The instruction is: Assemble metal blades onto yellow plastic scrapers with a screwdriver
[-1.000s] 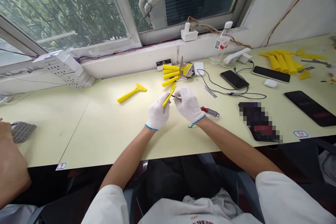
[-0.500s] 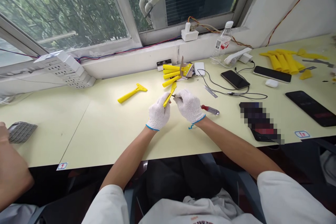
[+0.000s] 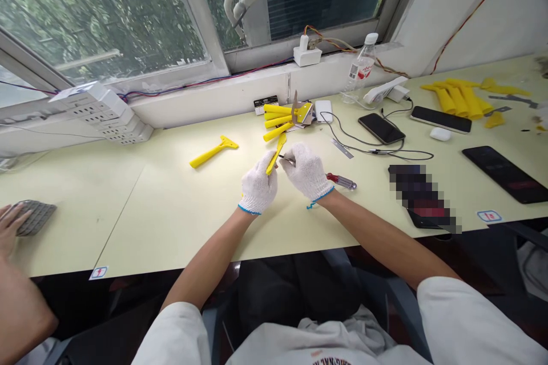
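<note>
My left hand [image 3: 259, 182], in a white knit glove, is closed around a yellow scraper [image 3: 277, 151] held up at a slant. My right hand [image 3: 307, 170], gloved the same way, grips a screwdriver [image 3: 341, 181]. Its red and clear handle sticks out behind the palm, and its thin dark shaft points at the scraper's side. Whether the tip touches a screw is too small to tell. Just beyond my hands lies a pile of yellow scrapers [image 3: 278, 122] with metal blades. Another yellow scraper [image 3: 214, 151] lies to the left, and a loose flat blade [image 3: 342, 148] to the right.
Several phones [image 3: 381, 128], a cable [image 3: 396, 151] and a white earbud case [image 3: 440, 134] occupy the right side. Farther back are a bottle [image 3: 362, 71] and yellow handles [image 3: 458, 97]. White boxes [image 3: 103, 111] stand by the window. At left, a co-worker's hand [image 3: 11, 225] touches a grey gridded object [image 3: 36, 218].
The co-worker's hand at the left has come farther into view, fingers now over the grey object. My hands keep nearly the same hold; the whole view has shifted slightly.
</note>
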`<state>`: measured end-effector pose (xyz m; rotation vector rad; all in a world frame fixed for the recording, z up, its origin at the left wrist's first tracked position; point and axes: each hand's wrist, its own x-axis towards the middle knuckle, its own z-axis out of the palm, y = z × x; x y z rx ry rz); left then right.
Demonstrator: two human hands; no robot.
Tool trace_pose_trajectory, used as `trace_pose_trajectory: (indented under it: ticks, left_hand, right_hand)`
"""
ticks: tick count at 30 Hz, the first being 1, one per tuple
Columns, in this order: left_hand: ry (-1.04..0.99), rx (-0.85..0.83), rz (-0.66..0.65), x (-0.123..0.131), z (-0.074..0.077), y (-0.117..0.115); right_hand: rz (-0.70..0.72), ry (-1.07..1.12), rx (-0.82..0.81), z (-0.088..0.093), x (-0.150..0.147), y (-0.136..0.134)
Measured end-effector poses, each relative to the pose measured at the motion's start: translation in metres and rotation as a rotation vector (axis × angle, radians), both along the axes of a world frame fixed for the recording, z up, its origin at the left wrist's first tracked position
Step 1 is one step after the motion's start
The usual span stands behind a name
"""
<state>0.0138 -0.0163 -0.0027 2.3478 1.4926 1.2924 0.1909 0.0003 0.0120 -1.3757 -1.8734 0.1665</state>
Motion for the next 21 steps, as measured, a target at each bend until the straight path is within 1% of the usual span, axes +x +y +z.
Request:
trace_pose_trajectory:
  ticks: [3,7,11,15,21]
  left_hand:
    - [0.027,-0.020,0.049,-0.0005,0.0017,0.0013]
    - [0.074,-0.024,0.077,-0.0026,-0.0004,0.0044]
    - [0.118,-0.020,0.113,-0.0021,-0.0033,0.0043]
    - [0.128,-0.023,0.126,0.0006,-0.0023,0.0016]
    - [0.131,-0.029,0.134,0.0005,-0.0020,0.0007]
  right_hand:
    - [0.043,-0.021,-0.021,0.0052,0.0007,-0.0025]
    - [0.086,-0.042,-0.054,0.0075,0.0006,-0.0021]
    - [0.050,-0.033,-0.078,0.0036,-0.0017,-0.0017]
    - [-0.008,-0.015,-0.090,0.0000,-0.0041,-0.0029]
    - [-0.031,0.007,-0.091,0.0023,-0.0053,-0.0020]
